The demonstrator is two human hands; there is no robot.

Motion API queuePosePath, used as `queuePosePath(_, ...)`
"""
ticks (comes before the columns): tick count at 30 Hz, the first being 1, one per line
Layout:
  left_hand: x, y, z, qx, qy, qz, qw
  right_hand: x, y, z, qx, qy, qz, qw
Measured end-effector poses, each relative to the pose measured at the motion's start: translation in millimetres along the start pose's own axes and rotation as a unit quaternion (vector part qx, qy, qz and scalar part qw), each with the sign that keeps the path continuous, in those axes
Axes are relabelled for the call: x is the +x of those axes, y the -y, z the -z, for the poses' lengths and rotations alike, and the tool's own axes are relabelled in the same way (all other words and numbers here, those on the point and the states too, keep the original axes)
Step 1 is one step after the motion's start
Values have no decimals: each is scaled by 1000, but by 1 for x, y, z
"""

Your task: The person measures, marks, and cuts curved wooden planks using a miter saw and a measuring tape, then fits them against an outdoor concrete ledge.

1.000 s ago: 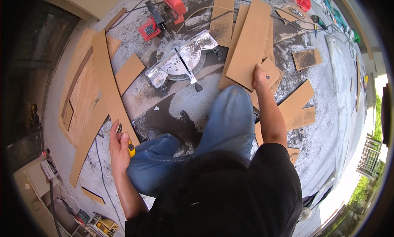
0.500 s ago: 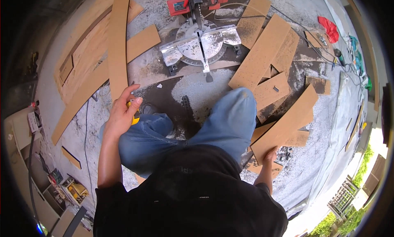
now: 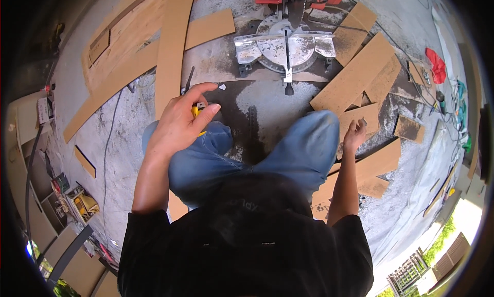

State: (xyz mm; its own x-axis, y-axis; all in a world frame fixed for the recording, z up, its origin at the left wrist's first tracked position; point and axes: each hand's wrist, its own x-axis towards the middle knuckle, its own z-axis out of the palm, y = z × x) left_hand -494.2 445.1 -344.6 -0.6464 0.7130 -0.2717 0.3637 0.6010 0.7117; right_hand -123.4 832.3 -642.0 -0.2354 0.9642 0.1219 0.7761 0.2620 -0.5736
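My left hand (image 3: 188, 114), over my left leg, is closed on a yellow tape measure (image 3: 198, 111), partly hidden by its fingers. A thin dark stick (image 3: 190, 76) shows just beyond them; I cannot tell whether it is held. My right hand (image 3: 356, 135) is beside my right knee with fingers bent and apart, near a small dark piece (image 3: 364, 121) on a tan board (image 3: 352, 117); contact is unclear. Ahead sits a miter saw (image 3: 285, 50) with a silver turntable and red body.
Tan planks (image 3: 172, 39) and a plywood sheet (image 3: 118, 45) lie left. More boards (image 3: 381, 158) lie right. A cable (image 3: 105, 158) runs along the dusty floor. Red cloth (image 3: 435, 65) lies at the far right. Shelving with small items (image 3: 82, 204) stands lower left.
My right hand has left a plank that it carried down to the right, and moved forward. My left hand has risen forward with the tape measure. The view has turned.
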Motion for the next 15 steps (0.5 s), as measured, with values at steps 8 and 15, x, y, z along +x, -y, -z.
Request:
queuePosePath(8, 55, 31, 30, -288, -33, -111, 951, 41, 35, -218, 65, 363, 1, 930)
queuePosePath(15, 146, 199, -36, -133, 70, 25, 988, -43, 126, -262, 122, 450, -128, 875)
